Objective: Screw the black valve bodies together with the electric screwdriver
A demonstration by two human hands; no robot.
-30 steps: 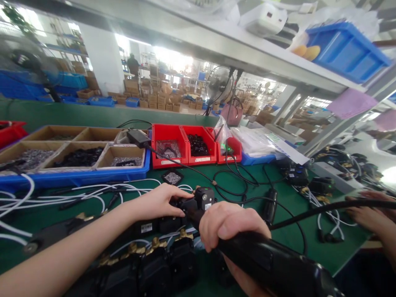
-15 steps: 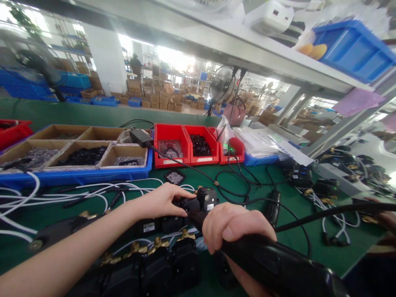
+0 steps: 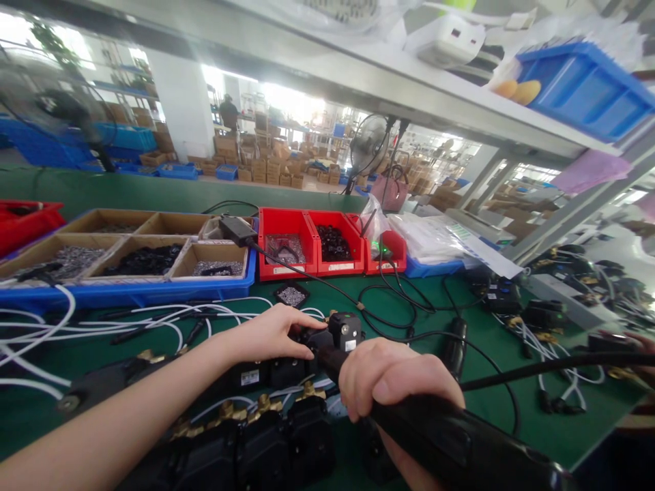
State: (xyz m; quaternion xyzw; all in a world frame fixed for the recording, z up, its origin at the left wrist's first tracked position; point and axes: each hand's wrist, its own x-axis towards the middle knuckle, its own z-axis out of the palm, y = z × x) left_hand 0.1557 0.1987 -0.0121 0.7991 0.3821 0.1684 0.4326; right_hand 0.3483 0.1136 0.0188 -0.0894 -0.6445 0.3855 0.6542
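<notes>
My right hand [image 3: 396, 375] is wrapped round a black electric screwdriver [image 3: 460, 436], whose thick body slants down toward the lower right. The tool's narrow end points at a black boxy unit [image 3: 346, 329] with a small white label; the bit itself is hidden. My left hand [image 3: 284, 333] grips the dark part of this unit between thumb and fingers, right at the tool's nose. Just below lies a row of black housings [image 3: 260, 436] with brass fittings [image 3: 263, 404]. More black units with labels sit under my left wrist.
Behind stand red bins [image 3: 286, 242] and a blue tray [image 3: 205, 290] of divided small parts. A small black dish [image 3: 291, 295] holds metal bits. White cables [image 3: 168, 310] cross the left, black cords the middle. At the right edge another person's hand [image 3: 642, 348] is near similar units.
The view has shifted slightly. Both hands keep the same grip, with the screwdriver still against or close to the unit.
</notes>
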